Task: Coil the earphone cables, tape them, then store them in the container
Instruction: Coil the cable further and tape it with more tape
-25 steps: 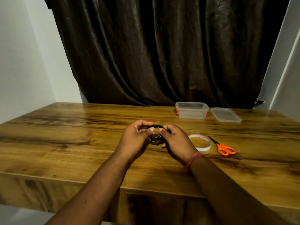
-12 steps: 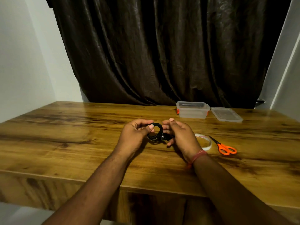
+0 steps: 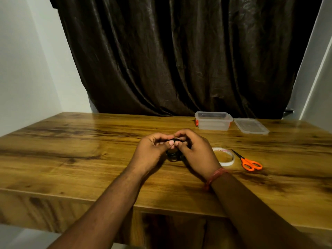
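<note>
- The left hand (image 3: pixel 152 150) is curling its fingers round the left side of the black earphone coil (image 3: pixel 173 155), thumb pressing on top. The coil is sitting low over the surface (image 3: pixel 71 150), in front of the person. If this grip is loosening, I reckon the loops will be springing apart and the winding will need redoing.
- The right hand (image 3: pixel 195 150) is pinching the coil's right side, its thumb tip nearly touching the other thumb at the coil's twelve o'clock. With both hands busy on the coil, nothing is free to fetch tape; letting go with one hand looks like the risky moment, as a loose cable end could be slipping out. I cannot tell whether any tape is on the coil yet.
- The tape roll (image 3: pixel 222 157) is lying flat at the right hand's three o'clock, just beside the wrist. A careless sweep of that wrist could be knocking it away.
- The orange scissors (image 3: pixel 248 162) are resting just right of the roll, blades pointing to about ten o'clock, towards the tape. A blind reach could be meeting the points.
- The clear container (image 3: pixel 213 121) is standing open at one o'clock from the hands, its lid (image 3: pixel 250 125) lying alongside to the right. An untaped coil dropped in would probably be unravelling inside.
</note>
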Motion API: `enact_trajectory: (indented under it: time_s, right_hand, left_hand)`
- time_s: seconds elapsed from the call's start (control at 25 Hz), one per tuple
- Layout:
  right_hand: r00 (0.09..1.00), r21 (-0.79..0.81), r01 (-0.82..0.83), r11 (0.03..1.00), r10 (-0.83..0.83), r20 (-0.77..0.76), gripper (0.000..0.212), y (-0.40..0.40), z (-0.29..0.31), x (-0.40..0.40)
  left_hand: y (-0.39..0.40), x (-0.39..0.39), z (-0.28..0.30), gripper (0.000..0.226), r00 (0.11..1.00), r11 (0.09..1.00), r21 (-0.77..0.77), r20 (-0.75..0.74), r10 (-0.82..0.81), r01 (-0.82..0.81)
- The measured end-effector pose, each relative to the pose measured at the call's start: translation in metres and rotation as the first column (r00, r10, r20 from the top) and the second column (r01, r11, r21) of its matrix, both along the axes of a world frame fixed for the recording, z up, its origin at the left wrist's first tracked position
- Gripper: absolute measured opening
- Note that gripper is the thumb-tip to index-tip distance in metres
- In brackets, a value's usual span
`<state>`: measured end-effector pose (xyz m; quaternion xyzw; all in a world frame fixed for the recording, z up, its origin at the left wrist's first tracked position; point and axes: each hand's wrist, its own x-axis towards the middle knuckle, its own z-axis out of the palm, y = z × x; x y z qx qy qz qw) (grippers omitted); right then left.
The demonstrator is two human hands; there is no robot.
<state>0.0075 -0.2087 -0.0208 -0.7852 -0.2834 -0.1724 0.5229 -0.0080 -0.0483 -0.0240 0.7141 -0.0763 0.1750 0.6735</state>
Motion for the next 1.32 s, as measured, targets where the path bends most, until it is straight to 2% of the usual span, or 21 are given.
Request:
enact_trajectory:
  time_s: [0.12,0.52,0.68,0.8,0.96,1.08,1.32]
  right_hand:
    - [0.999,0.035,0.004,0.999,-0.002,-0.050,0.014,0.0001,0.0009,-0.0019]
    - [0.997,-0.002,0.079,0.997,-0.078,0.018,0.005,-0.0004,0.0037,-0.0045]
    - [0.996,0.031,0.084,0.996,-0.084,-0.002,0.009,-0.0010,0.0039,-0.0027]
    - [0.996,0.071,0.084,0.994,-0.081,-0.040,0.011,-0.0013,0.0050,-0.0032]
    - [0.995,0.139,0.060,0.988,-0.049,-0.083,0.013,0.0002,0.0069,-0.0047]
    - [0.992,0.195,0.037,0.980,-0.013,-0.124,0.010,0.0014,0.0081,-0.0054]
    - [0.978,0.296,-0.008,0.955,0.069,-0.196,0.008,0.0020,0.0053,-0.0008]
  left_hand:
    - [-0.0012,0.0010,0.0006,0.020,0.999,0.997,-0.072,-0.012,-0.032,0.031]
    - [-0.0029,-0.0025,0.0008,0.026,0.987,0.972,-0.197,-0.069,-0.144,0.128]
    - [-0.0012,-0.0049,0.0022,0.015,0.952,0.933,-0.258,-0.109,-0.286,0.251]
    - [0.0013,-0.0054,0.0047,0.010,0.931,0.910,-0.303,-0.139,-0.336,0.283]
    - [0.0036,-0.0065,0.0082,0.016,0.896,0.820,-0.475,-0.129,-0.425,0.321]
    - [0.0042,-0.0061,0.0101,0.018,0.874,0.769,-0.549,-0.132,-0.468,0.329]
    - [0.0043,-0.0065,0.0100,0.020,0.859,0.760,-0.514,-0.084,-0.505,0.397]
